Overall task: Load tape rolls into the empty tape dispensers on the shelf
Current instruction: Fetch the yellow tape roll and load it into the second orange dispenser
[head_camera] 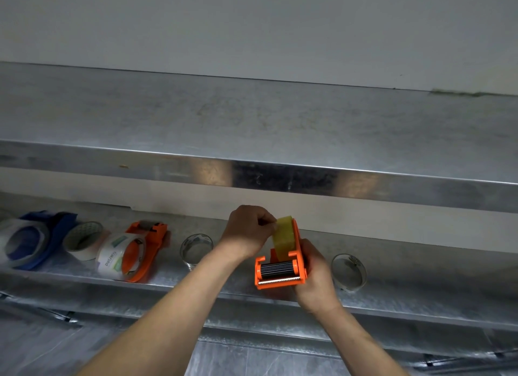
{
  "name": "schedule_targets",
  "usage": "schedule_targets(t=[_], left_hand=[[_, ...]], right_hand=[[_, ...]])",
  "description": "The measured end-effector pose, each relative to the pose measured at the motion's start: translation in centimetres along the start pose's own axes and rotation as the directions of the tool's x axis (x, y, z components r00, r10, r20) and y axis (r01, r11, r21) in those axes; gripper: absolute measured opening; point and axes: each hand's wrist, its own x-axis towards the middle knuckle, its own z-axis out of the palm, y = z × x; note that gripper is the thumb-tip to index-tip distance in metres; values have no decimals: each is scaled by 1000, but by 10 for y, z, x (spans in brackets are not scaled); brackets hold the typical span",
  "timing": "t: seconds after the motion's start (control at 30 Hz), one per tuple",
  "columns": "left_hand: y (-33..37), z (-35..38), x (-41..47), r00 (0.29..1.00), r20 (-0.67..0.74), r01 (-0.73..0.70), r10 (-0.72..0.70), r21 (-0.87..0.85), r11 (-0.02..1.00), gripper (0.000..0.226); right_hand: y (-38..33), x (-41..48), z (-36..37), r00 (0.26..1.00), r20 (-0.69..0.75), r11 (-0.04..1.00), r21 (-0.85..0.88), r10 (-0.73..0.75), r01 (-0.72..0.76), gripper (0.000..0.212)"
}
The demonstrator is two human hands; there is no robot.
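Observation:
An orange tape dispenser (280, 274) is held over the front of the lower metal shelf (196, 283), its black roller and toothed blade facing me. My right hand (315, 280) grips its right side. A yellowish tape roll (283, 239) sits in the dispenser, and my left hand (246, 232) pinches the roll's top edge with closed fingers. To the left stands a second orange dispenser (145, 249) carrying a clear printed tape roll (115, 256). A blue dispenser (47, 235) with a pale roll lies at the far left.
A beige tape roll (82, 239) stands between the blue and orange dispensers. Two clear tape rolls rest on the shelf, one (196, 249) behind my left forearm and one (349, 272) right of my right hand. An upper metal shelf (252, 123) overhangs close above.

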Motion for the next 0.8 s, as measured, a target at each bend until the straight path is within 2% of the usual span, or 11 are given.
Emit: schedule_targets(t=[0.2, 0.33, 0.43, 0.53, 0.63, 0.7, 0.8], left_hand=[[2, -1, 1, 999, 21, -51, 49, 67, 996, 11], [-1, -1, 5, 992, 104, -74, 66, 65, 995, 17], [-1, -2, 8, 995, 70, -74, 70, 56, 996, 19], [-8, 0, 8, 999, -4, -49, 49, 11, 999, 18], [-9, 3, 6, 998, -27, -60, 57, -94, 994, 18], [-6, 2, 6, 997, -34, -66, 63, -131, 989, 20], [-5, -4, 4, 998, -38, -63, 57, -171, 983, 24]], right_hand=[[2, 4, 0, 1000, 9, 999, -43, -26, 26, 36], [-2, 3, 1, 1000, 19, 1000, 14, -11, 11, 35], [-9, 4, -1, 999, 39, 996, 82, 16, -19, 29], [-16, 7, -2, 1000, 22, 990, 142, 16, -18, 18], [-16, 10, 0, 997, -35, 978, 196, 72, -64, 21], [-9, 12, -1, 995, -60, 987, 144, 79, -70, 22], [-7, 14, -3, 996, -23, 995, 60, 83, -82, 21]])
